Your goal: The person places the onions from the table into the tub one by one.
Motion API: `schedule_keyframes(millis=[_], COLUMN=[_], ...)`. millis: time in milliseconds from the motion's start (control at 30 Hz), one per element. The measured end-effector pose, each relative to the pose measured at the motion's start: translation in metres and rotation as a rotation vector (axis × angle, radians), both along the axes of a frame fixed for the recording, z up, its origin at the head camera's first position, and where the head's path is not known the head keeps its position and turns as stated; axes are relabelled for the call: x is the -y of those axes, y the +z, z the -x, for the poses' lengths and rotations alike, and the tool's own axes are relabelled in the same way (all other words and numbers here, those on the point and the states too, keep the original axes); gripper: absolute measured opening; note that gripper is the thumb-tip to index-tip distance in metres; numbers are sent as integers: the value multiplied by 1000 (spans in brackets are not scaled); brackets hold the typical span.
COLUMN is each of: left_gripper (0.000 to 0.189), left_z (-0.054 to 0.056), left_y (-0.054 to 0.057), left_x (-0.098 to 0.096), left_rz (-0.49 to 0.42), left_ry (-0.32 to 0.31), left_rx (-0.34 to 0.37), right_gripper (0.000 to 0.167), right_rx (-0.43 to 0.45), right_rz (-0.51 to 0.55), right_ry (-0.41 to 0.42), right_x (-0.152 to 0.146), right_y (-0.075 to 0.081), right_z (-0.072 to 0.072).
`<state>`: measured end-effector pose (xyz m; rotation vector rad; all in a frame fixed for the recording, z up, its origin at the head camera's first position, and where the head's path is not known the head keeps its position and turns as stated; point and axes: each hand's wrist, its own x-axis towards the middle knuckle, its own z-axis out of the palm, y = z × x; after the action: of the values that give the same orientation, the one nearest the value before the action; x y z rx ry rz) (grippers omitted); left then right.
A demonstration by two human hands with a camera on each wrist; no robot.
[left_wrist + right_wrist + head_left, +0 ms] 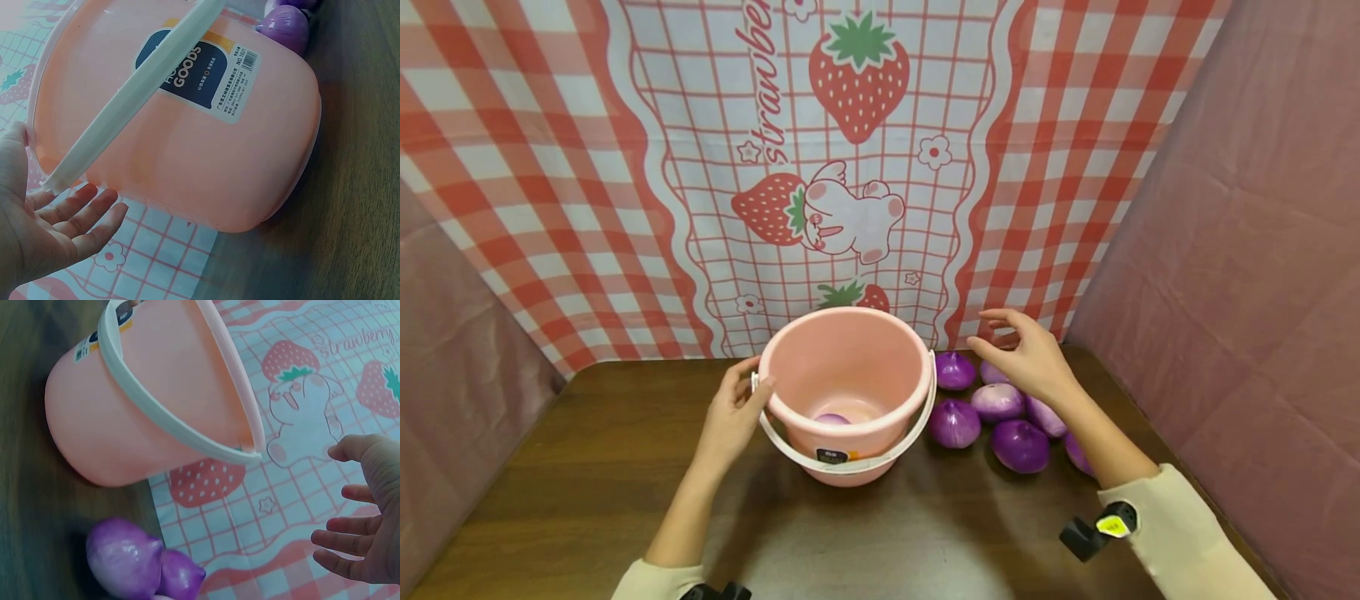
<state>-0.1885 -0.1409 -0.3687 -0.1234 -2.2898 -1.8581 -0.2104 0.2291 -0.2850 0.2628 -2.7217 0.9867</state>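
Observation:
A pink plastic bucket (842, 442) with a white handle (880, 461) stands upright on the table, its handle lowered to the front. Inside, at the bottom, part of a purple onion (832, 419) shows. My left hand (735, 406) holds the bucket's left rim, thumb over the edge and fingers along the outside wall. To the right of the bucket, several purple onions (955, 423) lie in a group. My right hand (1028, 354) hovers above them with fingers spread and nothing in its grasp; in the right wrist view, two onions (122, 559) appear below the bucket.
The brown wooden table (587, 467) carries everything. A red-and-white checked strawberry cloth (857, 217) hangs close behind the bucket. Pink fabric (1232, 250) closes off the right side, and similar fabric (467, 367) the left.

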Motion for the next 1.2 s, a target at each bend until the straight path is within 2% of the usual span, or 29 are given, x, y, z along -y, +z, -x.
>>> schedule_keyframes(millis=[300, 467, 1200], left_gripper=[45, 45, 45], left_z=[1, 1, 1], left_y=[-1, -2, -1], left_x=[0, 0, 0], left_rz=[14, 18, 0], left_ry=[10, 12, 6], left_rx=[-4, -6, 0], right_gripper=[62, 60, 68], right_rx=[50, 56, 155], right_rz=[-44, -22, -100], right_ry=[-50, -59, -125], right_x=[-27, -43, -90], right_y=[-4, -10, -42], right_z=[-8, -10, -12])
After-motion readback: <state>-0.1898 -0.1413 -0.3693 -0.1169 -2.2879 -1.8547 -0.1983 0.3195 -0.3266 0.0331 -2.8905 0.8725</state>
